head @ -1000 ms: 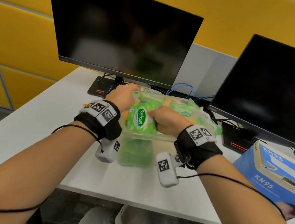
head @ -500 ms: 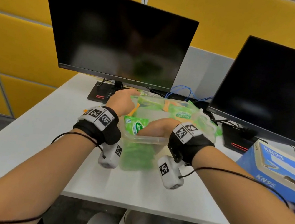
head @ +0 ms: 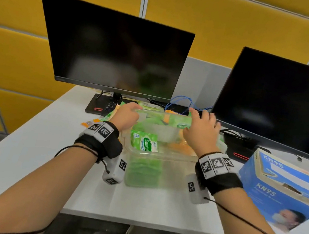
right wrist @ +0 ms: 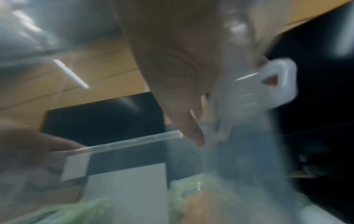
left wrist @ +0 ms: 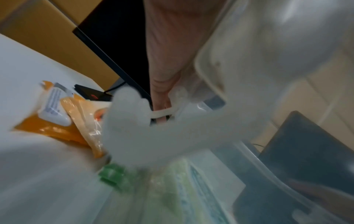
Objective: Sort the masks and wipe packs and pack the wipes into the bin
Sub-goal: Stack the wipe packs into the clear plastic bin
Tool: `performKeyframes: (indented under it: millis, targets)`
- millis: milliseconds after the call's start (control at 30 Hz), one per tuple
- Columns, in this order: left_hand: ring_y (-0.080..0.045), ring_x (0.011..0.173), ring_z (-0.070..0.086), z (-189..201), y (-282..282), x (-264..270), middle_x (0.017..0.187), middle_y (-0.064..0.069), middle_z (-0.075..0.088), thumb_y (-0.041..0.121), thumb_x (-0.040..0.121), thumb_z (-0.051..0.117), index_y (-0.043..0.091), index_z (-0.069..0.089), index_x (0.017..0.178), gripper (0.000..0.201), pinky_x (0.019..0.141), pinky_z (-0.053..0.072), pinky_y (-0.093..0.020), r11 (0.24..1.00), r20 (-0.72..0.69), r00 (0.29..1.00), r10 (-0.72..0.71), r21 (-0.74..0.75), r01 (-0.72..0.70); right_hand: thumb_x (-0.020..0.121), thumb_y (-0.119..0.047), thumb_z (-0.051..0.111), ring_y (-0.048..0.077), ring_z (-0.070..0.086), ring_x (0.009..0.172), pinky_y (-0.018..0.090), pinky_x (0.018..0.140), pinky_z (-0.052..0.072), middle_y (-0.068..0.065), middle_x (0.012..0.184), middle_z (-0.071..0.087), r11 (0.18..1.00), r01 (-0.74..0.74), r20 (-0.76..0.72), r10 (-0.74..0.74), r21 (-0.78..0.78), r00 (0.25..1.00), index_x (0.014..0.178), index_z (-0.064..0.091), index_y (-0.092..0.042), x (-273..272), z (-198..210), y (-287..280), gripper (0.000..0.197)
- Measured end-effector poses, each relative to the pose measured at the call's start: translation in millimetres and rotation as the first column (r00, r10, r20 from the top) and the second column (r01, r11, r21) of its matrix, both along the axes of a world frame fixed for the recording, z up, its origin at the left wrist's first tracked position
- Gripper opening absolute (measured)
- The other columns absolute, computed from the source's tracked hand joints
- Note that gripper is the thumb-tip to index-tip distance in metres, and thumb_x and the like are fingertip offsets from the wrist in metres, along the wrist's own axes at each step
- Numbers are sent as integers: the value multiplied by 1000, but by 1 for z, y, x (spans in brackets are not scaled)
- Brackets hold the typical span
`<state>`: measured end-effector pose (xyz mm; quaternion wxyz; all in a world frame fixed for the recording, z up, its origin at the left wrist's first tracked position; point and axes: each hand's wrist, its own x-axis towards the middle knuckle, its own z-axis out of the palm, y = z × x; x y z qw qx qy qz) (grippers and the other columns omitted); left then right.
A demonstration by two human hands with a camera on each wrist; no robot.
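Note:
A clear plastic bin (head: 163, 156) stands on the white desk, holding green and orange wipe packs. One green Sanicare pack (head: 145, 144) stands upright at its near left. My left hand (head: 129, 113) grips the bin's left rim, thumb over the edge; the left wrist view shows that rim (left wrist: 208, 72) against my palm. My right hand (head: 202, 126) hovers over the bin's right end with fingers spread, holding nothing. In the blurred right wrist view the bin's side clip (right wrist: 277, 84) is just beyond my right hand (right wrist: 184, 94).
Orange wipe packs (head: 92, 123) (left wrist: 53, 121) lie on the desk left of the bin. A blue KN95 mask box (head: 281, 185) sits at the right. Two dark monitors (head: 116, 49) stand behind, with blue cables (head: 180, 102) between them.
My right hand has let go of the green pack, which now stands in the bin, and has moved to the bin's right end. My left hand stays on the left rim.

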<state>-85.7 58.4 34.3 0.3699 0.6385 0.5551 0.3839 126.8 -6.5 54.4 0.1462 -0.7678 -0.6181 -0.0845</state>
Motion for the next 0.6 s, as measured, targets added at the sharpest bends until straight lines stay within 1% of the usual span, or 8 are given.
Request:
performKeyframes:
  millis: [67,100,167,200,267,367,500,600]
  targets:
    - [-16,67,54,0,3,11,88,-9,56,-4,87,40,11,58,123,43,37,36,-8,1000,0,1000,-20,17,20,88,-18,51,45,19,139,61,110,17,16,153,24,973,182,-21,-187,-145,982,149,22,-35,39,1,-4,69]
    - [-17,70,55,0,6,19,94,-10,57,-2,87,41,10,60,122,41,41,39,-8,999,14,1000,-21,32,21,90,-16,47,46,24,137,60,109,22,16,153,25,956,200,-86,-223,-215,971,150,20,-35,55,1,-7,68]
    - [-19,77,55,-2,10,34,103,-11,61,7,88,44,8,66,113,33,62,46,-18,996,52,999,-1,86,-3,93,-11,42,39,43,128,49,99,38,18,145,41,955,142,-153,-186,-258,971,151,19,-31,73,2,-12,65]
    - [-19,82,54,-3,13,41,102,-11,62,14,88,45,5,68,107,31,70,44,-23,993,57,998,12,113,-18,94,-9,41,36,51,121,44,92,43,18,138,48,961,130,-144,-169,-245,975,151,18,-30,79,2,-14,65]
    - [-21,93,53,-2,17,53,105,-13,62,19,93,44,-1,67,107,33,80,39,-26,993,37,999,27,115,-31,94,-6,40,34,57,112,38,79,42,19,129,54,964,156,-81,-177,-217,981,152,17,-30,86,4,-14,67]
    - [-31,118,53,-10,34,55,126,-19,59,11,97,44,1,63,120,32,100,40,-34,997,-150,988,-20,76,32,93,-4,40,32,59,108,37,74,41,17,123,57,964,176,-36,-186,-199,982,152,17,-30,93,5,-10,69]
    - [-33,118,55,-33,50,36,127,-15,60,8,91,52,6,60,122,32,97,45,-37,1000,-412,911,16,-9,-21,94,-6,42,32,59,107,38,72,40,16,120,58,970,169,4,-171,-176,985,152,19,-28,95,0,-4,66]
    - [-34,120,52,-40,35,40,132,-17,54,7,94,47,-1,49,128,35,97,41,-39,985,-557,815,-157,-153,85,94,-7,43,32,59,104,38,70,39,17,118,58,974,165,13,-165,-154,986,150,21,-26,97,-3,0,63]
